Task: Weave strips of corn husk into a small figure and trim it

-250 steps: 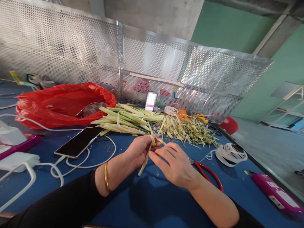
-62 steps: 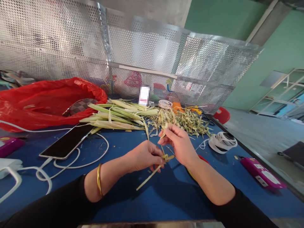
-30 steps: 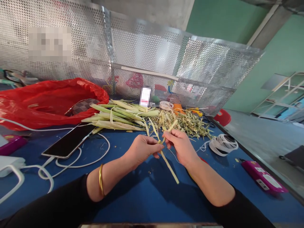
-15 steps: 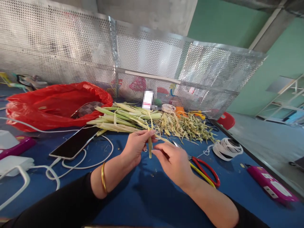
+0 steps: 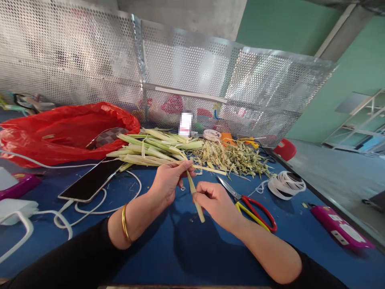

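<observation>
Between the fingers of my left hand (image 5: 169, 182) a pale green leaf strip (image 5: 197, 202) is pinched at its upper end, and a thinner strip (image 5: 209, 169) sticks out to the right. The fingers of my right hand (image 5: 219, 204) are closed on the same leaf strip lower down, whose end points down over the blue table. Behind my left hand lies a pile of long pale green leaves (image 5: 150, 148). Small knotted leaf pieces (image 5: 240, 158) are heaped to its right. Scissors with red and yellow handles (image 5: 260, 212) lie right of my right hand.
A red plastic bag (image 5: 36, 132) and a phone (image 5: 90, 180) with a white cable are on the left. A spool of white cord (image 5: 286, 185) and a magenta device (image 5: 339, 226) lie on the right. A perforated metal panel (image 5: 186, 60) stands behind.
My right hand now grips the lower leaf strip, which has swung from hanging straight to slanting down right. The thinner strip now shows its free end. The view has shifted slightly.
</observation>
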`<action>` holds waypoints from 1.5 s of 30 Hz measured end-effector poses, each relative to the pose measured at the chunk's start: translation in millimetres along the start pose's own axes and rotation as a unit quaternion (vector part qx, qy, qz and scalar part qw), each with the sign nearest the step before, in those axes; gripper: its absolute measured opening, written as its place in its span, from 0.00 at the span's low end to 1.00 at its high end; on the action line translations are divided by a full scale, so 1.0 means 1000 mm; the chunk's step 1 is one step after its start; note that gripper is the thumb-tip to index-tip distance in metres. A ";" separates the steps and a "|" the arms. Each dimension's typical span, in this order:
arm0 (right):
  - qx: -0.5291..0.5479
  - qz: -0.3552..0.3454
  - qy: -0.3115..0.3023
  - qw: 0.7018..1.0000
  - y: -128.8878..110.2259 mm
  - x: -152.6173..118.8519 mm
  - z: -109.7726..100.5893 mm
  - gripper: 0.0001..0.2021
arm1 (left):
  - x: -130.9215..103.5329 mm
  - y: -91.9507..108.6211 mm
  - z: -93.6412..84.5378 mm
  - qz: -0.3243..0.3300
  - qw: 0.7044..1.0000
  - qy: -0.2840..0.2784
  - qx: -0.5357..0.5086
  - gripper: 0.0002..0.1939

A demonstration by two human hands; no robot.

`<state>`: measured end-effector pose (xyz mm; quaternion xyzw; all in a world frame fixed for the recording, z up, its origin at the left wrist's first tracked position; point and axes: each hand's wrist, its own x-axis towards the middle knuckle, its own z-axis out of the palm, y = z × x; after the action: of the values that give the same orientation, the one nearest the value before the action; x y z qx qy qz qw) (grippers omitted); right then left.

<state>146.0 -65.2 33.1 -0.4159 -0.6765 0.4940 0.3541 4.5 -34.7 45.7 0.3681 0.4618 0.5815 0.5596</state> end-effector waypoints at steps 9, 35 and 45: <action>0.072 0.000 0.025 0.997 0.012 0.010 0.006 0.14 | -0.006 -0.009 0.001 -0.010 0.995 -0.081 0.061 0.14; -0.236 -0.160 0.114 0.952 -0.002 -0.003 -0.008 0.08 | -0.006 0.004 0.000 0.013 0.993 -0.072 0.094 0.10; -0.442 -0.189 0.127 0.868 0.007 0.012 -0.020 0.13 | -0.005 0.001 0.001 0.016 0.988 -0.087 0.124 0.12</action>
<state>160.7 -45.5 32.6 -0.4523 -0.8390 0.0101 0.3023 5.4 -39.9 47.3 0.4910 0.4737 0.4946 0.5385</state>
